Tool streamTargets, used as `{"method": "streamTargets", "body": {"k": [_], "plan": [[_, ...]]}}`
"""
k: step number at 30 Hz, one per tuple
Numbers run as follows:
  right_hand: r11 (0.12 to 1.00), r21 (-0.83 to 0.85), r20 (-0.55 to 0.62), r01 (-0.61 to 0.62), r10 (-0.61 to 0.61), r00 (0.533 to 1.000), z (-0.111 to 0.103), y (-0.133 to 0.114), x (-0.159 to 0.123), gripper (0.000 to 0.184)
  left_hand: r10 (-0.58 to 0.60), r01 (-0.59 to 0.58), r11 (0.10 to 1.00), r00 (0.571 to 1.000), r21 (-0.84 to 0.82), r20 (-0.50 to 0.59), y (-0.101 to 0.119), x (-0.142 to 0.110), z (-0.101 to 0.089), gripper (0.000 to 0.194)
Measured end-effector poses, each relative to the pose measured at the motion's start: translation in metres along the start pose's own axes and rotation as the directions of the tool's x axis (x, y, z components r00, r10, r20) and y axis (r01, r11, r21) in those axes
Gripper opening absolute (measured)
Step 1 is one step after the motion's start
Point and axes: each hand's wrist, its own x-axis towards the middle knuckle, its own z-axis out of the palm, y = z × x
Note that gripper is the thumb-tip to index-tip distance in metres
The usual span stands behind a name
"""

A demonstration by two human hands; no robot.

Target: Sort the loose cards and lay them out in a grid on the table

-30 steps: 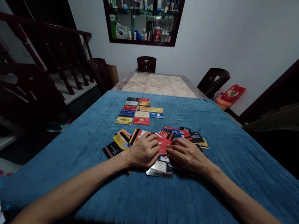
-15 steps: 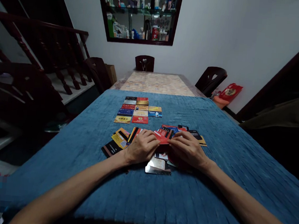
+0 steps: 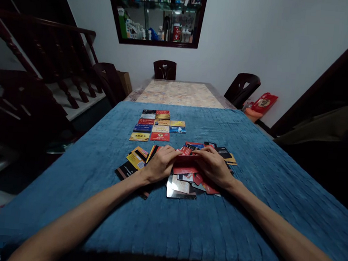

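Between my two hands a red card (image 3: 187,159) is tilted up, its edge facing me. My left hand (image 3: 161,164) pinches its left end, and my right hand (image 3: 215,166) grips the right end with bent fingers. Beneath them spreads a loose pile of cards: a black card (image 3: 127,169) and a yellow card (image 3: 137,159) lie on the left, a silvery card (image 3: 180,193) at the front, and another black card (image 3: 223,152) on the right. Farther back, several cards are laid face up in rows, among them a gold card (image 3: 139,136) and a red card (image 3: 160,136).
A blue cloth (image 3: 99,217) covers the near part of the table, with the patterned tabletop (image 3: 180,92) bare beyond it. Dark wooden chairs stand around, one at the far end (image 3: 164,69). A red bag (image 3: 264,102) sits at the right wall.
The red card has been lifted and tilted up from the pile by both hands, uncovering more cards below. The whole view has shifted slightly.
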Motion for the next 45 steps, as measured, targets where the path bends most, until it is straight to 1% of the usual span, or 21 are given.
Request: {"method": "streamTargets", "body": {"k": [3, 9, 11, 14, 16, 18, 22, 28, 30, 32, 35, 37, 40, 45], "plan": [[0.999, 0.014, 0.011, -0.030, 0.030, 1.000, 0.000, 0.000, 0.000, 0.030, -0.008, 0.008, 1.000, 1.000, -0.006, -0.005, -0.004, 0.000, 0.001, 0.032], [0.999, 0.025, 0.025, -0.047, 0.046, 0.999, 0.003, 0.003, -0.001, 0.028, -0.026, 0.025, 0.999, 0.999, -0.022, -0.026, -0.007, -0.001, 0.003, 0.031], [0.999, 0.022, 0.038, -0.042, 0.042, 0.998, 0.003, 0.003, 0.000, 0.025, -0.039, 0.038, 0.999, 0.999, -0.029, -0.025, -0.006, -0.001, 0.002, 0.028], [0.999, 0.019, 0.065, -0.037, 0.036, 0.997, 0.000, 0.001, 0.002, 0.013, -0.053, 0.051, 0.998, 0.998, -0.043, -0.044, -0.004, -0.001, 0.001, 0.024], [0.999, 0.025, 0.066, -0.047, 0.045, 0.997, -0.003, -0.001, 0.004, 0.012, -0.057, 0.054, 0.997, 0.997, -0.047, -0.060, -0.004, -0.001, 0.001, 0.023], [0.997, 0.043, 0.039, -0.065, 0.063, 0.997, -0.005, -0.003, 0.005, 0.013, -0.061, 0.058, 0.997, 0.995, -0.045, -0.075, -0.004, -0.002, 0.001, 0.024], [0.989, 0.085, -0.059, -0.121, 0.126, 0.990, -0.007, -0.007, 0.006, 0.009, -0.060, 0.055, 0.997, 0.994, -0.050, -0.093, -0.005, -0.002, 0.003, 0.025], [0.949, 0.214, -0.144, -0.231, 0.264, 0.954, -0.007, -0.019, 0.010, 0.010, -0.041, 0.035, 0.997, 0.995, -0.068, -0.092, -0.003, -0.001, 0.002, 0.022], [0.942, 0.228, -0.183, -0.246, 0.289, 0.940, -0.007, -0.022, 0.010, 0.010, -0.042, 0.035, 0.997, 0.994, -0.072, -0.098, -0.002, -0.001, 0.002, 0.021], [0.956, 0.194, -0.224, -0.221, 0.262, 0.939, -0.009, -0.024, 0.011, 0.011, -0.046, 0.038, 0.997, 0.993, -0.072, -0.106, -0.001, -0.001, 0.002, 0.024], [0.987, 0.096, -0.247, -0.131, 0.151, 0.957, -0.014, -0.025, 0.012, 0.014, -0.045, 0.036, 0.997, 0.989, -0.068, -0.138, 0.000, -0.001, 0.002, 0.028], [0.996, 0.031, -0.239, -0.080, 0.085, 0.967, -0.018, -0.027, 0.014, 0.017, -0.033, 0.023, 0.998, 0.986, -0.062, -0.166, 0.001, -0.001, 0.001, 0.030], [0.998, -0.047, -0.222, -0.037, 0.026, 0.975, -0.022, -0.028, 0.016, 0.018, -0.011, 0.000, 0.998, 0.979, -0.056, -0.202, 0.004, 0.000, -0.001, 0.031], [0.989, -0.139, -0.189, 0.042, -0.068, 0.980, -0.018, -0.029, 0.019, 0.018, 0.029, -0.045, 0.996, 0.977, -0.074, -0.212, 0.015, 0.002, -0.005, 0.026]]}}
